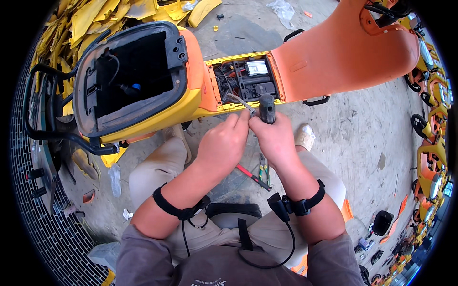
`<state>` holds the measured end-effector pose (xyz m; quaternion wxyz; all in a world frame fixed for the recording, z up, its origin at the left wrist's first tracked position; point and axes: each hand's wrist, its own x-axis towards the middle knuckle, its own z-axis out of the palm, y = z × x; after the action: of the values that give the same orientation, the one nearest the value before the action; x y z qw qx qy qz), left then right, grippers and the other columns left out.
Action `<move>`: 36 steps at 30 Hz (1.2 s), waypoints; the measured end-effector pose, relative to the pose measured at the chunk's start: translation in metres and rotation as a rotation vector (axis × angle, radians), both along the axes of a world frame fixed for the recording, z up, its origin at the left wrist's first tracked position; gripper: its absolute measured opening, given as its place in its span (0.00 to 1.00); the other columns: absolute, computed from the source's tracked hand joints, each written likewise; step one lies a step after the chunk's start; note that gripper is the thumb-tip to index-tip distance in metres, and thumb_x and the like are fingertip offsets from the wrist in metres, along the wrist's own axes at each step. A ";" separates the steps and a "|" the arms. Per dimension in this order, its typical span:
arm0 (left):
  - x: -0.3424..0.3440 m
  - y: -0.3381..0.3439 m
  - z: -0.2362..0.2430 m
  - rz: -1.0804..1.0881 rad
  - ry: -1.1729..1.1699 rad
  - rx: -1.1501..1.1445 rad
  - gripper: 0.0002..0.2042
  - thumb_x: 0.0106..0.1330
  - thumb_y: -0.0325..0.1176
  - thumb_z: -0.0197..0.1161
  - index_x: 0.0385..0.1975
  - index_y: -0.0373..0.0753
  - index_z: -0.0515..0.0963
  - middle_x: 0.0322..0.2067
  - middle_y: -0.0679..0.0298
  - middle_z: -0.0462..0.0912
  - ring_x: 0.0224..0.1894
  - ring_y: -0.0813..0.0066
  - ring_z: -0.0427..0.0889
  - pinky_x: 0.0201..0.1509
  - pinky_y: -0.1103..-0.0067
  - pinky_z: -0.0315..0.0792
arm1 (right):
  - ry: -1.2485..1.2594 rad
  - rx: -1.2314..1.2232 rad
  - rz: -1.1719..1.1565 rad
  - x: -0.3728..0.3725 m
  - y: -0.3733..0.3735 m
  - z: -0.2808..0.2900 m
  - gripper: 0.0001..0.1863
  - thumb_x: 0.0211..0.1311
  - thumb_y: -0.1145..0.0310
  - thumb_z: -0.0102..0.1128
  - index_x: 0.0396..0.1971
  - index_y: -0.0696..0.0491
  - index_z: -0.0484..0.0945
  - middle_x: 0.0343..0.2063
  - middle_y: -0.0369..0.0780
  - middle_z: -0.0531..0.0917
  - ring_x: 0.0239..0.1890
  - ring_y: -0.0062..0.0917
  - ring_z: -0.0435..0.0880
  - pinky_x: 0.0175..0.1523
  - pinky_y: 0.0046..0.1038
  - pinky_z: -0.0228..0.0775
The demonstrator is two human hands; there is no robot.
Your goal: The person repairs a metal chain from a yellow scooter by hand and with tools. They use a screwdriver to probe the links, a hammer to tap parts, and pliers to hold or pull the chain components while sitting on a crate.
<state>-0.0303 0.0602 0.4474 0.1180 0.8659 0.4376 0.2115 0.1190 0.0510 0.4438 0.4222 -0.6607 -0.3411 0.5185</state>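
Scooter [194,71], bay [238,58] uncovered w/ wiring exposed — access prob. done. L hand [220,144]: fingertips pressed together, pinching the cable [240,100] at the bay's near edge; exact contact partly hidden. R hand [275,142]: wrapped round a black handle [267,110], just beside L. Approx. midway, it seems — cable not visibly secured, bay not yet closed. Pliers [263,169] and red tool [253,176] lie below, unheld.

The head camera looks steeply down from above the person's shirt [205,264], facing forward over the lap. The left hand [223,143] and right hand [274,140] show close, near mid-picture, with the scooter [194,97] just beyond. Its fisheye bends the brick surface [57,248] along the left rim.
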 end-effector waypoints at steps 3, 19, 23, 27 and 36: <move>0.000 0.000 -0.003 0.030 -0.014 -0.006 0.19 0.62 0.27 0.61 0.54 0.31 0.76 0.31 0.57 0.78 0.31 0.61 0.85 0.32 0.71 0.80 | 0.012 -0.012 0.008 0.001 -0.001 -0.002 0.11 0.60 0.65 0.64 0.30 0.59 0.81 0.23 0.35 0.81 0.26 0.16 0.75 0.33 0.25 0.68; -0.004 0.009 -0.005 0.078 -0.205 -0.394 0.12 0.70 0.30 0.56 0.49 0.31 0.76 0.38 0.45 0.82 0.39 0.43 0.83 0.42 0.58 0.77 | 0.660 0.864 -0.453 0.111 -0.006 0.086 0.17 0.77 0.57 0.50 0.34 0.55 0.77 0.13 0.29 0.60 0.16 0.15 0.56 0.22 0.21 0.49; -0.005 0.007 -0.009 0.030 -0.212 -0.362 0.13 0.70 0.30 0.57 0.50 0.31 0.76 0.38 0.46 0.82 0.39 0.44 0.83 0.42 0.58 0.77 | 0.887 0.882 -0.418 0.121 -0.006 0.081 0.13 0.73 0.64 0.54 0.31 0.58 0.74 0.13 0.29 0.60 0.16 0.14 0.56 0.21 0.20 0.50; -0.002 0.007 -0.009 -0.040 -0.227 -0.316 0.13 0.69 0.28 0.59 0.50 0.32 0.76 0.36 0.50 0.82 0.36 0.47 0.83 0.38 0.61 0.78 | 0.921 0.890 -0.317 0.127 -0.007 0.077 0.15 0.74 0.63 0.49 0.35 0.59 0.78 0.13 0.31 0.62 0.15 0.17 0.57 0.21 0.21 0.51; 0.001 0.005 -0.009 -0.069 -0.214 -0.252 0.14 0.68 0.27 0.61 0.51 0.33 0.76 0.33 0.54 0.80 0.32 0.51 0.82 0.33 0.64 0.77 | 0.759 0.791 -0.533 0.126 -0.006 0.074 0.12 0.75 0.64 0.52 0.36 0.57 0.74 0.15 0.30 0.61 0.18 0.15 0.58 0.23 0.21 0.51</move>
<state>-0.0293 0.0648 0.4386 0.2787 0.8313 0.4158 0.2416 0.2453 0.0450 0.5181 0.8430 -0.2856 -0.1562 0.4282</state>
